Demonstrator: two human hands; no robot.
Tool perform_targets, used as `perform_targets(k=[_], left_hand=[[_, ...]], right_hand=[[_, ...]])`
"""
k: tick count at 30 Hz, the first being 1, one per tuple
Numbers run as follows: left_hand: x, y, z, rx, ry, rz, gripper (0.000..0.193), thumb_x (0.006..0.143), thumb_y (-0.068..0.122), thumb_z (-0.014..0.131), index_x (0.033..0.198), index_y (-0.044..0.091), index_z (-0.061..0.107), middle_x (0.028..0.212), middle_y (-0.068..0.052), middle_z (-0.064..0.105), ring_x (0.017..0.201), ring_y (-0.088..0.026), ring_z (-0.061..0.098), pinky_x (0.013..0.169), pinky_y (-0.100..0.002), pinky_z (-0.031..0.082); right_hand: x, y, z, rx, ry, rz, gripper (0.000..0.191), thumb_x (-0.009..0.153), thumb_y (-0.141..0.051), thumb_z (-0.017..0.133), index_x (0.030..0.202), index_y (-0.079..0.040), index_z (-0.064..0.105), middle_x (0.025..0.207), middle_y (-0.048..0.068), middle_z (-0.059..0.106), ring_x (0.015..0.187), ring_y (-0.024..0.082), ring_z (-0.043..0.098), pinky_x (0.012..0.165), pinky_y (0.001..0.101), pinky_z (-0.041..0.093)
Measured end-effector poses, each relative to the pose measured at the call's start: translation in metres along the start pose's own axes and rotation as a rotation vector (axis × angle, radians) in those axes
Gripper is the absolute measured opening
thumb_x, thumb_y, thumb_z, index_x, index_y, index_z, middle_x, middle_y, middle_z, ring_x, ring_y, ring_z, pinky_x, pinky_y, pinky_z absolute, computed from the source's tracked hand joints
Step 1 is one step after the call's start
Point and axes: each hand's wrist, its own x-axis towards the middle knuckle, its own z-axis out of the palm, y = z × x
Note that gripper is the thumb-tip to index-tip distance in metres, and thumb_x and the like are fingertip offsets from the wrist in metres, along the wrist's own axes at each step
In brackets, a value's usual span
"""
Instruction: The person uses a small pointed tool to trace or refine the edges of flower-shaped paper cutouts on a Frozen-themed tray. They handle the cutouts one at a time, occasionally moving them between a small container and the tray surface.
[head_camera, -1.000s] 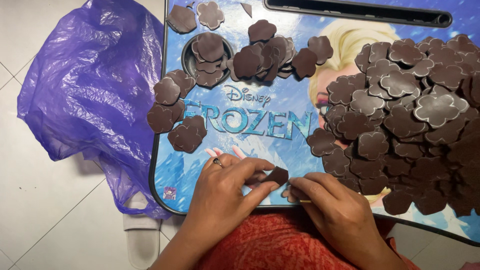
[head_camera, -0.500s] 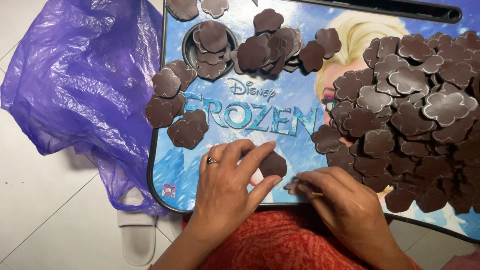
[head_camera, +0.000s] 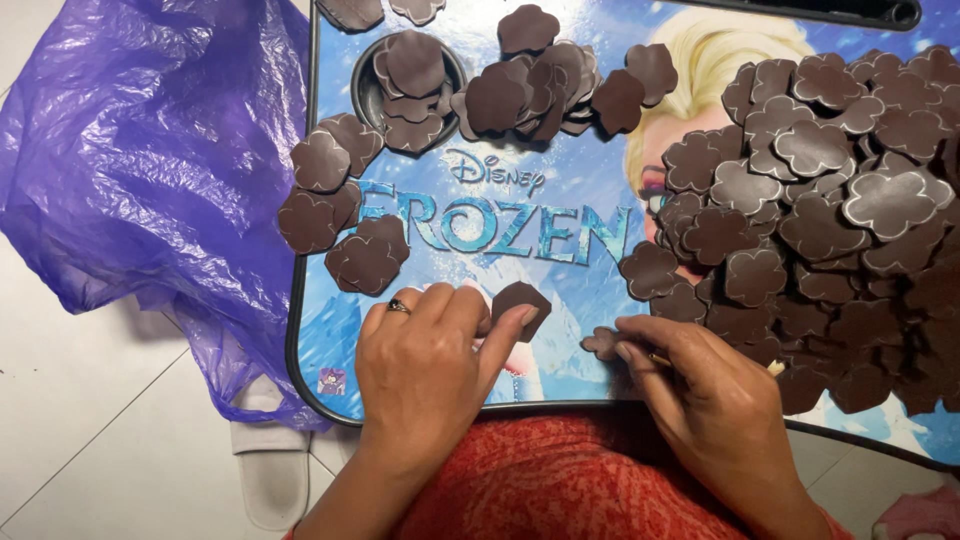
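My left hand (head_camera: 430, 360) lies near the front edge of a blue picture-printed lap tray (head_camera: 560, 250), its fingers pinching a dark brown flower-shaped cutout (head_camera: 522, 305). A ring sits on one finger. My right hand (head_camera: 705, 400) is to the right of it, holding a thin stick (head_camera: 770, 367) and pressing a small brown cutout (head_camera: 603, 343) against the tray. A big heap of the same brown cutouts (head_camera: 830, 210) covers the tray's right side, just beyond my right hand.
More brown cutouts lie in the tray's round cup recess (head_camera: 410, 75), in a pile at the top middle (head_camera: 545, 85) and in a group at the left (head_camera: 335, 205). A crumpled purple plastic bag (head_camera: 150, 170) lies on the white tiled floor (head_camera: 80, 440). Red fabric (head_camera: 560, 480) covers my lap.
My left hand has shifted slightly left and forward with its cutout. My right hand has pulled back toward the tray's front edge with the small piece. The view has drifted.
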Motion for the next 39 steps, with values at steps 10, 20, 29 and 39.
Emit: perform_targets(k=[10, 20, 29, 39], left_hand=[[0.001, -0.006, -0.011, -0.248, 0.178, 0.241, 0.030, 0.083, 0.028, 0.083, 0.108, 0.016, 0.073, 0.114, -0.003, 0.062, 0.111, -0.027, 0.055, 0.096, -0.043, 0.041], [-0.008, -0.005, -0.003, -0.355, 0.128, 0.262, 0.034, 0.082, 0.034, 0.082, 0.107, 0.013, 0.072, 0.121, -0.002, 0.064, 0.116, -0.025, 0.056, 0.100, -0.046, 0.039], [-0.001, -0.003, -0.004, -0.345, 0.070, 0.239, 0.019, 0.086, 0.025, 0.080, 0.102, 0.018, 0.074, 0.121, 0.001, 0.065, 0.113, -0.022, 0.060, 0.101, -0.045, 0.037], [-0.001, -0.002, -0.004, -0.354, 0.067, 0.230, 0.015, 0.084, 0.026, 0.081, 0.089, 0.016, 0.071, 0.119, 0.001, 0.067, 0.111, -0.021, 0.060, 0.100, -0.047, 0.038]], right_hand=[[0.007, -0.005, -0.002, 0.041, 0.015, 0.001, 0.025, 0.086, -0.007, 0.076, 0.110, -0.005, 0.074, 0.097, 0.010, 0.077, 0.075, 0.015, 0.075, 0.060, 0.0273, 0.057], [0.036, -0.012, -0.002, 0.104, -0.091, -0.119, 0.025, 0.087, -0.004, 0.075, 0.112, -0.006, 0.074, 0.091, 0.006, 0.076, 0.079, 0.015, 0.074, 0.069, 0.0283, 0.056], [0.047, -0.012, -0.009, 0.071, -0.138, -0.106, 0.021, 0.086, -0.003, 0.073, 0.107, -0.005, 0.075, 0.094, 0.008, 0.076, 0.082, 0.017, 0.076, 0.070, 0.0287, 0.057], [0.039, -0.021, 0.004, 0.169, -0.109, 0.007, 0.017, 0.087, -0.007, 0.076, 0.104, -0.005, 0.075, 0.093, 0.005, 0.078, 0.079, 0.012, 0.077, 0.067, 0.0252, 0.060]])
